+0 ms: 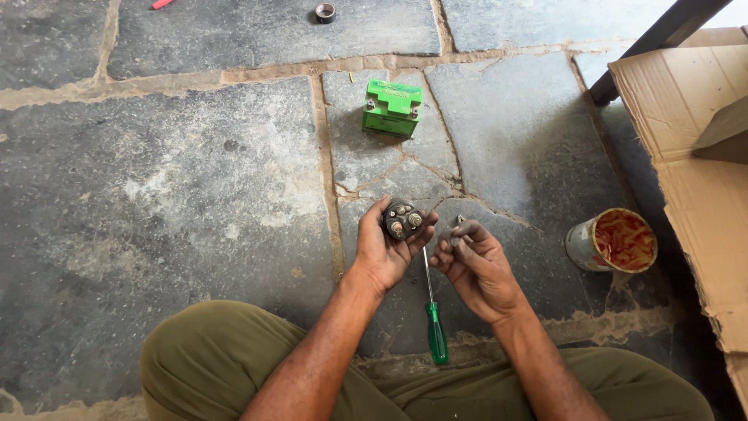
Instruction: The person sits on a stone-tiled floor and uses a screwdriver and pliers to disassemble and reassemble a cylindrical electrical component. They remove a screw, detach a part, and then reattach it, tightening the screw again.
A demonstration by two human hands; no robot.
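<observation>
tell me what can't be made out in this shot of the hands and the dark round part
- Head view: the small piece pinched in the right hand is hidden by its fingertips.
- The underside of the dark round part is covered by the left hand.
- The cardboard box is cut off by the right edge.
- The small ring and the red item at the top are too small or cropped to identify.

A dark, grimy round metal part (pixel 402 220) with two brass-coloured terminal studs on its upturned face sits cupped in the left hand (pixel 387 248), raised above the stone floor. A small dark piece (pixel 461 227), too small to identify, is pinched at the fingertips of the right hand (pixel 477 269), just beside the round part but apart from it.
</observation>
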